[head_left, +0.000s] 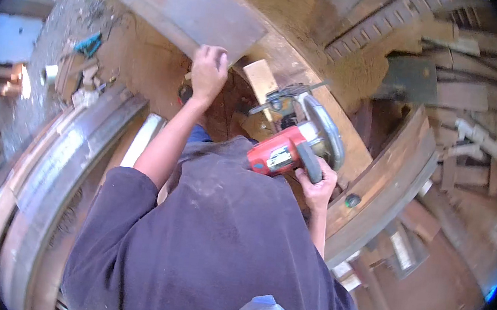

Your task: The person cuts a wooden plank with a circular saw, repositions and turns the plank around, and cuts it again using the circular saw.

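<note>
My right hand [319,187] is wrapped around the dark rear handle of a red circular saw [279,152]. The saw's rounded metal guard [327,127] faces right, and its base lies by a pale wooden board [347,141]. A small light wood block [260,79] sits just beyond the saw. My left hand [210,72] is at the near edge of a wide grey-brown plank [185,9], its fingers slightly bent and apart. Whether it touches the plank I cannot tell.
Stacked long beams [58,177] stand on my left. On my right is a thick beam [385,181] with a small green-and-black round object [352,200] on it. Wood offcuts [468,142] are piled farther right. A teal tool [88,44] lies on the littered floor.
</note>
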### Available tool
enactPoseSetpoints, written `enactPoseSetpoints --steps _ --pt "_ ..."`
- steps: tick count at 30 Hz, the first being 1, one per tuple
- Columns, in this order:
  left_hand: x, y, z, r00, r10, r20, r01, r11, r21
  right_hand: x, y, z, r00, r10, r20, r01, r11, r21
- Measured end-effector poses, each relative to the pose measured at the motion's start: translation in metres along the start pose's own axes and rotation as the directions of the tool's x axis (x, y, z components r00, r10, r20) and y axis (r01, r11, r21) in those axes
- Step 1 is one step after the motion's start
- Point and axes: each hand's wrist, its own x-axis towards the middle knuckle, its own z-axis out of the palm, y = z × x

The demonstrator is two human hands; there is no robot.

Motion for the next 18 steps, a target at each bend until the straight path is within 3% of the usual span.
enactPoseSetpoints --steps 1,2,3,4,5,6,8,10,12,14,16,18 --pt "-0.004 0.021 0.014 0.999 0.029 0.034 -0.022 0.984 -0.179 -0.006 0.009 -0.01 0.998 0.019 -0.068 -0.019 1.0 0.002" --pt "-0.017 0.035 0.03 0.983 0.011 0.185 0.042 0.959 -0.281 -0.012 0.017 -0.017 0.991 0.036 -0.129 -0.035 0.999 0.007" --pt "-0.03 0.034 0.045 0.823 -0.127 0.554 0.343 0.888 -0.306 -0.016 0.019 -0.018 0.977 -0.001 -0.213 0.01 0.999 0.04" --pt "-0.064 -0.003 0.066 0.701 -0.152 0.697 0.513 0.786 -0.345 -0.03 0.014 -0.008 0.959 0.048 -0.279 -0.03 0.997 0.07" --pt "-0.084 0.003 0.061 0.702 -0.278 0.656 0.591 0.74 -0.32 -0.041 0.02 -0.009 0.947 0.087 -0.309 -0.071 0.995 0.065" --pt "-0.102 -0.025 0.07 0.746 -0.309 0.59 0.555 0.778 -0.295 -0.051 0.028 -0.012 0.933 0.121 -0.34 -0.108 0.992 0.058" --pt "-0.114 -0.075 0.078 0.814 -0.517 0.263 0.544 0.838 -0.038 -0.064 0.032 -0.006 0.882 0.208 -0.423 -0.161 0.976 0.143" --pt "-0.093 -0.109 0.075 0.892 -0.43 0.14 0.432 0.902 0.012 -0.074 0.056 -0.004 0.838 0.236 -0.492 -0.111 0.956 0.27" --pt "-0.057 -0.146 0.09 0.925 -0.344 0.159 0.353 0.935 -0.03 -0.067 0.026 -0.006 0.812 0.359 -0.46 -0.094 0.858 0.504" --pt "-0.039 -0.161 0.101 0.985 -0.173 0.01 0.166 0.925 -0.341 -0.068 0.031 -0.008 0.777 0.363 -0.514 -0.151 0.9 0.408" --pt "-0.035 -0.19 0.121 0.965 -0.262 -0.009 0.249 0.927 -0.279 -0.068 0.04 -0.009 0.745 0.383 -0.546 -0.173 0.902 0.396" --pt "-0.035 -0.233 0.156 0.944 -0.247 0.217 0.314 0.874 -0.371 -0.064 0.037 -0.008 0.727 0.393 -0.564 -0.2 0.906 0.374"
